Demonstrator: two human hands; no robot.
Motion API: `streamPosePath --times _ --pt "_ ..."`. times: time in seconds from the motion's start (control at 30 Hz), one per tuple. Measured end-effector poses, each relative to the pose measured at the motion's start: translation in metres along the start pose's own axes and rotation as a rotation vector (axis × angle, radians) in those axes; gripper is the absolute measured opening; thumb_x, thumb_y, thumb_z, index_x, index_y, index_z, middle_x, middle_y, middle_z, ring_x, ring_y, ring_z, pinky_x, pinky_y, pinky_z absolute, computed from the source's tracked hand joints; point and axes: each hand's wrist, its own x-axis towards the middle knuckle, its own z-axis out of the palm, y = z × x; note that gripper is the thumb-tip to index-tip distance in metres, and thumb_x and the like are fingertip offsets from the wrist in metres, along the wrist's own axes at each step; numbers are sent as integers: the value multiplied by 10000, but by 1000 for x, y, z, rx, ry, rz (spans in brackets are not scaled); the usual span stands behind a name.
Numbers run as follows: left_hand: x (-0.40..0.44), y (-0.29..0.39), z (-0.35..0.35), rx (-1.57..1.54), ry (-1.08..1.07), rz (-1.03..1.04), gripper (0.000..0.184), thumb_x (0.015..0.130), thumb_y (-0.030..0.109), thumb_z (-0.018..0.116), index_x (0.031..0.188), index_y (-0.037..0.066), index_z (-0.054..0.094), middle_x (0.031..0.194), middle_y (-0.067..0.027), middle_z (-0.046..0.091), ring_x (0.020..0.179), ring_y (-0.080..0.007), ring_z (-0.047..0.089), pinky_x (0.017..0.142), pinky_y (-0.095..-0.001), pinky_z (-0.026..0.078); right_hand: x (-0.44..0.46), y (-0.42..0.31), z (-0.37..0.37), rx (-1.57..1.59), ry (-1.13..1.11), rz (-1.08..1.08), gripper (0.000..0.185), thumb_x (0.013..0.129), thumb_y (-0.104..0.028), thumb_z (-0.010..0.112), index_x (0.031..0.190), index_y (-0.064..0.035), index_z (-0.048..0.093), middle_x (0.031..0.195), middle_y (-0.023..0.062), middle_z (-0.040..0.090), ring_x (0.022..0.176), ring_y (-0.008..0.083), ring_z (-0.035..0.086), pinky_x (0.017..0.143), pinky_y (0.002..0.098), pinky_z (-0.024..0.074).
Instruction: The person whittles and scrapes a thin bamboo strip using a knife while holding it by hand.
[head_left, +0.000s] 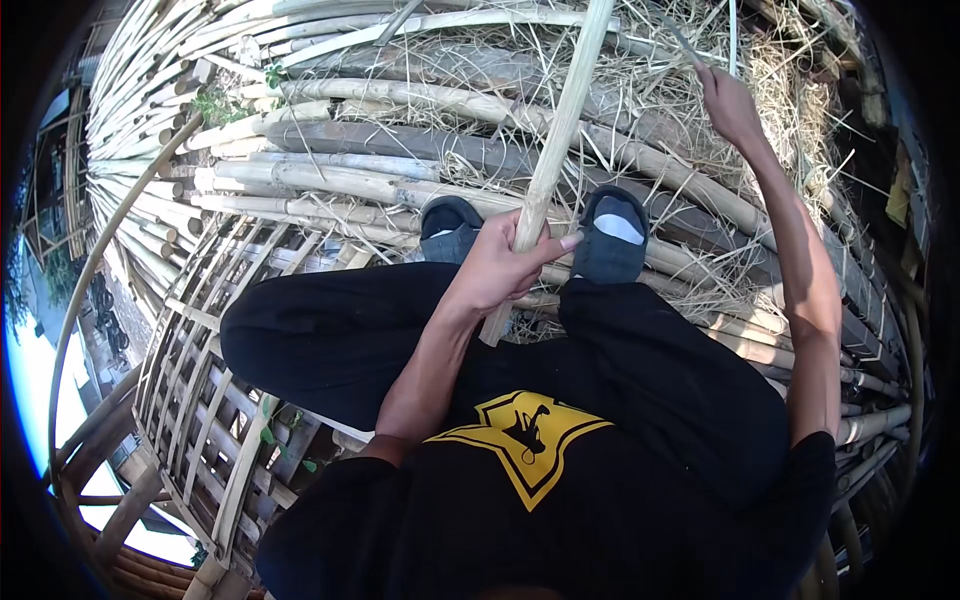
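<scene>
Fingers of left hand [505,262] are wrapped round a split bamboo strip [565,125] close to its near end, between the sandals [610,262]. By the right hand [730,108], a thin blade-like tool [682,42] is gripped, far right, apart from the strip. Strip is judged light, stiff, maybe sharp-edged; best held low, on the faces. Long axis is pointed near to far, tilted right; far end is cut off by frame. Poles [385,187] are laid beyond.

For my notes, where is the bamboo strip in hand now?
In the head view, the strip, held in the left hand, slants from the top edge, right of centre, down between the sandals.
</scene>
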Motion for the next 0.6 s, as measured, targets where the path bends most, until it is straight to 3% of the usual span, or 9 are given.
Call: streamPosePath --times 0.03,0.13,0.17,0.27,0.3,0.4,0.47,0.6 --pt "-5 1 3 55 -17 2 251 915 147 642 781 102 435 491 86 323 351 4 266 326 -200 167 -3 6 -47 65 82 92 557 1008 -471 330 897 -5 616 601 77 506 531 168 436 523 377 369" --pt "3 5 2 88 -2 25 229 966 227 568 823 94 448 510 73 328 354 -7 250 333 -201 172 -5 21 -106 102 664 -226 541 1000 -481 369 825 -26 604 568 22 459 539 109 414 501 316 321" --pt "9 5 4 -2 37 35 228 986 271 520 863 90 455 530 66 337 362 -9 245 333 -201 176 -10 18 -113 191 567 -109 530 994 -502 361 1027 -28 596 591 32 468 571 139 438 558 323 364" --pt "17 -6 3 -36 57 73 279 1025 353 401 971 87 465 580 48 361 382 -13 240 334 -196 190 -28 -5 -88 399 284 54 562 999 -488 363 938 0 635 602 5 428 570 125 378 536 325 314" --pt "19 -8 3 70 89 112 273 1027 342 400 969 85 468 577 47 361 379 -14 246 334 -194 192 -42 -23 -65 501 166 -47 545 1001 -480 376 782 -18 566 584 -12 401 558 119 354 523 328 280" --pt "24 -11 0 210 134 167 265 1028 333 399 975 85 475 574 48 362 381 -14 251 338 -193 203 -85 -95 -31 256 -229 -403 555 987 -488 399 755 -1 531 553 118 435 518 222 412 529 387 338" --pt "25 -12 1 212 152 166 254 1025 328 412 945 93 464 569 56 351 386 -11 248 338 -197 203 -107 -123 -15 198 -473 -387 554 983 -487 397 751 -7 548 589 162 514 545 306 493 575 432 389" --pt "27 -16 0 188 149 185 255 1022 325 423 903 101 442 559 63 330 387 -11 240 338 -200 191 -118 -129 11 253 -399 -587 526 976 -472 406 769 -18 572 643 194 568 622 378 548 613 469 426"
